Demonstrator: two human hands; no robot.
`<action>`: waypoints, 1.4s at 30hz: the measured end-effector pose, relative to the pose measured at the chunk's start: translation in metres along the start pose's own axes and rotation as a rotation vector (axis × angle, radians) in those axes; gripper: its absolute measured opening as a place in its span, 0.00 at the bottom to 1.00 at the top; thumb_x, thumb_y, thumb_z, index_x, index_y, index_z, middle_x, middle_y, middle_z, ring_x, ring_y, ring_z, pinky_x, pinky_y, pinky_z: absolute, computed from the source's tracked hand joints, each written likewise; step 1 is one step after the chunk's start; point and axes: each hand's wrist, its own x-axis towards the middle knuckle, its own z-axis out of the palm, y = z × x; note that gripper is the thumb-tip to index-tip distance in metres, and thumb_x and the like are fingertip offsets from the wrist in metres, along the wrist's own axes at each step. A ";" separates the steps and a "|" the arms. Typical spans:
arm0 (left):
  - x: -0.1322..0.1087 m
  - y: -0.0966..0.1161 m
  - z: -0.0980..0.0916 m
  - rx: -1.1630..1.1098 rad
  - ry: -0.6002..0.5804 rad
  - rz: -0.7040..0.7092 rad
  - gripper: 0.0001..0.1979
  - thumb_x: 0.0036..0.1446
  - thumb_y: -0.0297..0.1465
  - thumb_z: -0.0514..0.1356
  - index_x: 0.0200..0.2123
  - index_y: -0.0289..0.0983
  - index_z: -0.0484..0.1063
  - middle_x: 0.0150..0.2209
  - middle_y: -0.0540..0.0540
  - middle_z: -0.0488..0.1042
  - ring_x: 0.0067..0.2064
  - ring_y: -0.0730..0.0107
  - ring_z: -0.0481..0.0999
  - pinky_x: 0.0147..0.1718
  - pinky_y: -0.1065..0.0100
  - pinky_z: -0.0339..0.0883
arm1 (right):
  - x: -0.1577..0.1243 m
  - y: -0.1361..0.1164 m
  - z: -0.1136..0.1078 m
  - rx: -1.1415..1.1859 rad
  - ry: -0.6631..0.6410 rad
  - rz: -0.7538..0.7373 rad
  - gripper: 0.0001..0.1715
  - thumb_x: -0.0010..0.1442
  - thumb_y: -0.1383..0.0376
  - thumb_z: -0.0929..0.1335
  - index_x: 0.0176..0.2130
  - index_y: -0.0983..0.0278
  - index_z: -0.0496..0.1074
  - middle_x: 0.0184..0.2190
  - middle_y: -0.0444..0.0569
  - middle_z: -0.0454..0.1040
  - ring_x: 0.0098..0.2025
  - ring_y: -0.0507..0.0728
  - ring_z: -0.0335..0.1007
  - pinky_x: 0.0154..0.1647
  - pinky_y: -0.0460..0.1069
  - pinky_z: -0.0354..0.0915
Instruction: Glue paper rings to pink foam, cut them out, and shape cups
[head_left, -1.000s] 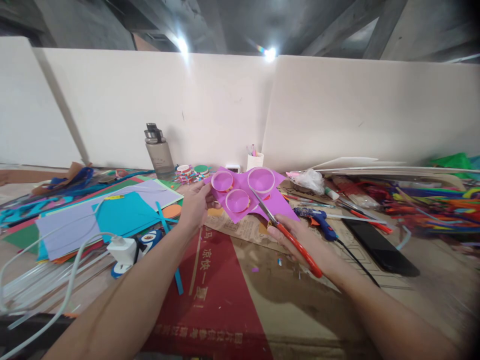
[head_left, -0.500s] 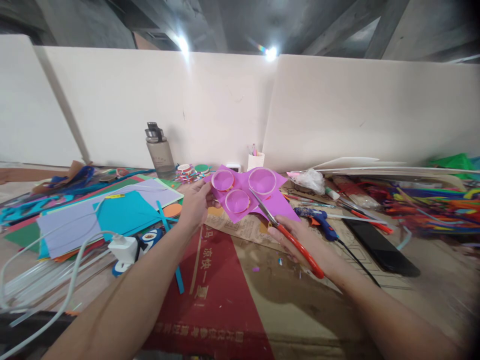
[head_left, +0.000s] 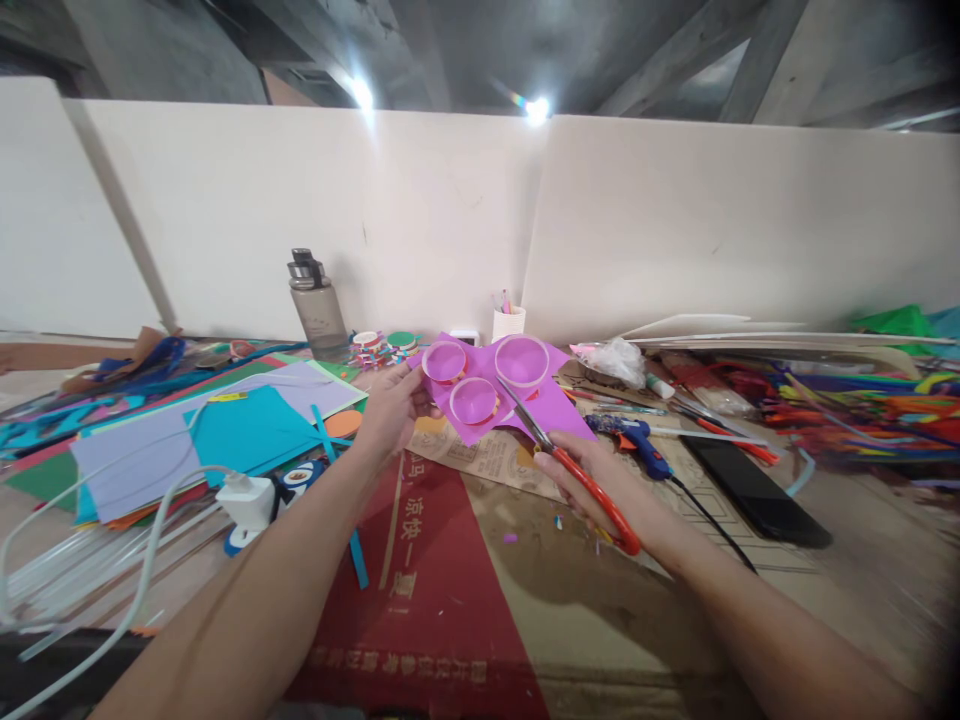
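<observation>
My left hand (head_left: 391, 408) grips the left edge of a purple foam sheet (head_left: 553, 405) and holds it up over the table. Three clear rings (head_left: 474, 398) sit on the sheet. My right hand (head_left: 600, 482) is closed on red-handled scissors (head_left: 577, 470), whose blades reach into the sheet between the lower ring and the larger right ring.
Coloured paper sheets (head_left: 225, 430) and white cable with a charger (head_left: 246, 497) lie at left. A water bottle (head_left: 315, 305) and a pen cup (head_left: 508, 320) stand by the wall. A blue glue gun (head_left: 634, 440), a black phone (head_left: 754, 490) and pipe cleaners (head_left: 862, 405) lie at right.
Barely anything differs. The view has shifted slightly, and both hands hold the sheet and scissors in almost the same place.
</observation>
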 end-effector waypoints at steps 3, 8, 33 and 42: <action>-0.001 -0.002 0.001 0.029 -0.063 -0.032 0.14 0.45 0.38 0.65 0.29 0.35 0.68 0.20 0.50 0.71 0.19 0.73 0.70 0.16 0.72 0.65 | 0.001 -0.003 -0.002 -0.077 0.000 -0.043 0.15 0.61 0.52 0.60 0.31 0.60 0.60 0.22 0.40 0.61 0.23 0.51 0.58 0.23 0.47 0.56; -0.004 -0.004 0.005 0.015 -0.097 -0.037 0.13 0.46 0.38 0.65 0.31 0.34 0.70 0.22 0.49 0.72 0.19 0.73 0.70 0.16 0.72 0.66 | 0.003 -0.002 -0.001 -0.140 0.083 -0.062 0.12 0.60 0.55 0.61 0.30 0.60 0.61 0.23 0.41 0.64 0.25 0.52 0.60 0.26 0.48 0.57; -0.014 -0.007 0.020 -0.073 -0.150 -0.127 0.15 0.43 0.37 0.67 0.31 0.33 0.70 0.21 0.49 0.73 0.20 0.72 0.72 0.17 0.71 0.69 | 0.006 0.009 0.003 -0.035 0.122 -0.093 0.10 0.60 0.58 0.61 0.33 0.62 0.62 0.24 0.40 0.61 0.22 0.48 0.55 0.22 0.45 0.54; -0.015 -0.016 0.022 -0.095 -0.117 -0.181 0.10 0.46 0.33 0.65 0.29 0.32 0.70 0.22 0.47 0.75 0.21 0.69 0.75 0.18 0.71 0.71 | 0.007 0.001 0.005 0.138 0.124 0.066 0.10 0.60 0.57 0.61 0.35 0.61 0.63 0.19 0.38 0.59 0.17 0.48 0.53 0.17 0.44 0.52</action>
